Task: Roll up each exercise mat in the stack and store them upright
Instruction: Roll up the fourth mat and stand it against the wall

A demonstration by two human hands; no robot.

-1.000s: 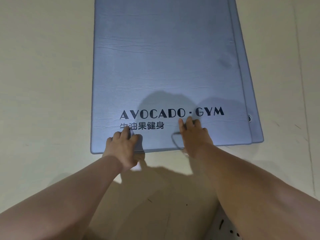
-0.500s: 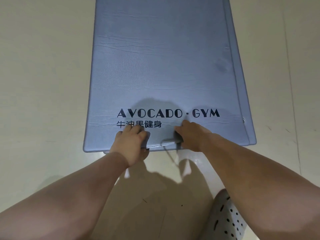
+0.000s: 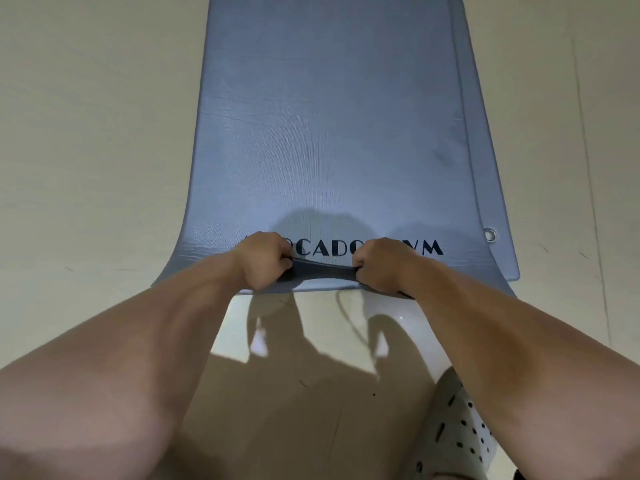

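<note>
A grey-blue exercise mat (image 3: 332,133) printed "AVOCADO·GYM" lies flat on the floor, stretching away from me. A second mat (image 3: 491,188) of the same colour lies under it and shows along the right side, with a metal eyelet (image 3: 490,234) near its corner. My left hand (image 3: 265,259) and my right hand (image 3: 382,263) both grip the near edge of the top mat, fingers curled round it. That edge is lifted and folded over between the hands, covering part of the lettering.
Pale beige floor (image 3: 86,150) surrounds the mats on all sides. A white perforated shoe (image 3: 457,431) on my foot shows at the lower right, close to my right forearm. Shadows of my arms fall on the floor in front of me.
Both hands went from resting on the mat's near end to gripping its edge. The edge has lifted and started to fold over the lettering.
</note>
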